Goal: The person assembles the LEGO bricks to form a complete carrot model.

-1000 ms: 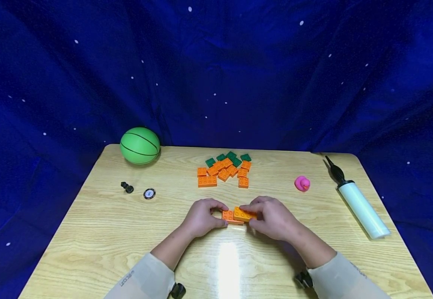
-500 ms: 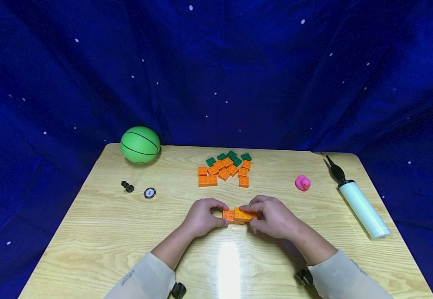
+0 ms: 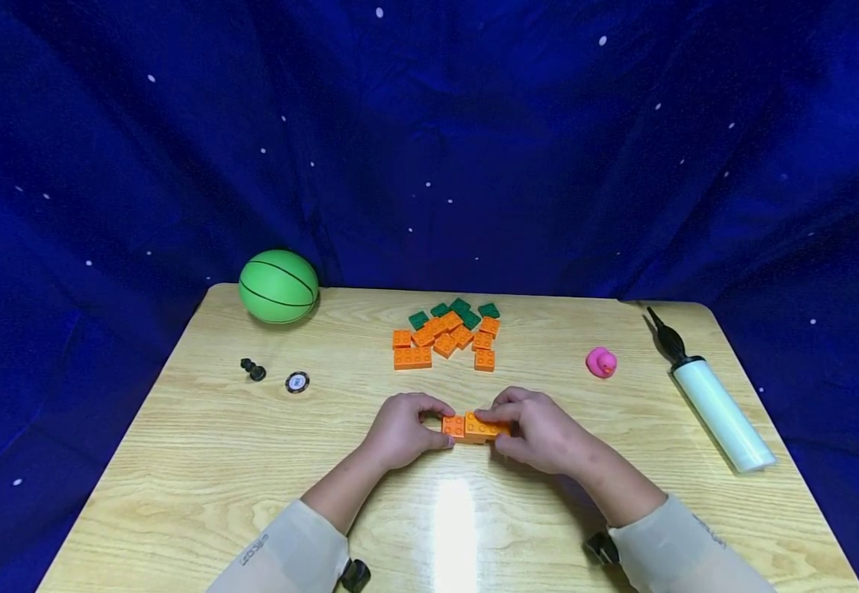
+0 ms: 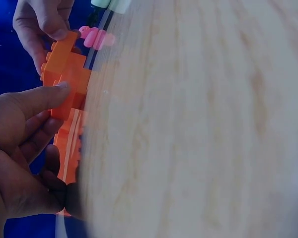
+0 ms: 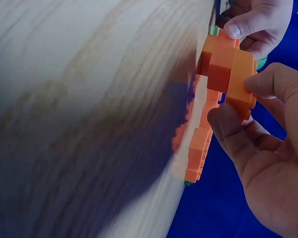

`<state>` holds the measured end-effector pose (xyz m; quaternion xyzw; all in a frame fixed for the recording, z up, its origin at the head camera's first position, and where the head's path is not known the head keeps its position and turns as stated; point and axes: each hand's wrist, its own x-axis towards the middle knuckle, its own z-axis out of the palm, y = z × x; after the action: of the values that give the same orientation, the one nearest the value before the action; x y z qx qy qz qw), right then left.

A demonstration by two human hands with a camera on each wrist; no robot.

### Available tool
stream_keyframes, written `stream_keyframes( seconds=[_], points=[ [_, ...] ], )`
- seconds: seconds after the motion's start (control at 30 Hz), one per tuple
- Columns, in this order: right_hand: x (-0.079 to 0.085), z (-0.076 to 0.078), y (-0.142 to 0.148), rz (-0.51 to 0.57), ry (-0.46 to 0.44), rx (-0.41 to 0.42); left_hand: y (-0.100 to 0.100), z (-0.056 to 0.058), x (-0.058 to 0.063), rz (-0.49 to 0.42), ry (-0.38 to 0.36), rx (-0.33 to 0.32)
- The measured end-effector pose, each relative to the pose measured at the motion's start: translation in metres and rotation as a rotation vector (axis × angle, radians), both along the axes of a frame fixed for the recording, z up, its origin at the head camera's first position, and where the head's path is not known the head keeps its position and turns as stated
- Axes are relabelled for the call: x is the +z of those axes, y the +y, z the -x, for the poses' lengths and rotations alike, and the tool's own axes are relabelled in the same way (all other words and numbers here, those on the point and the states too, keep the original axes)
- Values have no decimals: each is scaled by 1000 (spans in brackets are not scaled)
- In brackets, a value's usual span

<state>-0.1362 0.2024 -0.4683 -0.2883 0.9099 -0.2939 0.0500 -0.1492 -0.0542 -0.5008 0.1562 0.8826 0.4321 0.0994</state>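
Near the middle of the wooden table, my left hand (image 3: 402,430) pinches an orange toy building brick (image 3: 453,426) between thumb and fingers at its left end. My right hand (image 3: 543,432) grips a slightly lighter orange brick (image 3: 483,426) by its right end, one finger lying over the studs. The two bricks meet side by side, the lighter one standing a little higher in the head view. In the right wrist view another orange brick (image 5: 222,69) shows underneath, joined into a small stack. Fingers hide both outer ends.
Behind the hands lies a group of loose orange bricks (image 3: 412,357) and green bricks (image 3: 459,305). To the left are a green ball (image 3: 278,287), a black chess piece (image 3: 254,370) and a poker chip (image 3: 297,382). A pink rubber duck (image 3: 601,362) and a hand pump (image 3: 721,416) lie right.
Both hands keep their grip in almost the same place. The lighter brick and the one beside it show only a very slight shift.
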Motion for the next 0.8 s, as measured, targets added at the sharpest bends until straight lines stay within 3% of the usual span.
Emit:
stream_keyframes(
  seconds=[0.57, 0.8],
  points=[
    [-3, 0, 11, 63, -57, 9, 0, -2, 0, -9, -7, -21],
    [-9, -1, 17, 56, -11, -12, -2, -2, 0, -15, -25, -11]
  ],
)
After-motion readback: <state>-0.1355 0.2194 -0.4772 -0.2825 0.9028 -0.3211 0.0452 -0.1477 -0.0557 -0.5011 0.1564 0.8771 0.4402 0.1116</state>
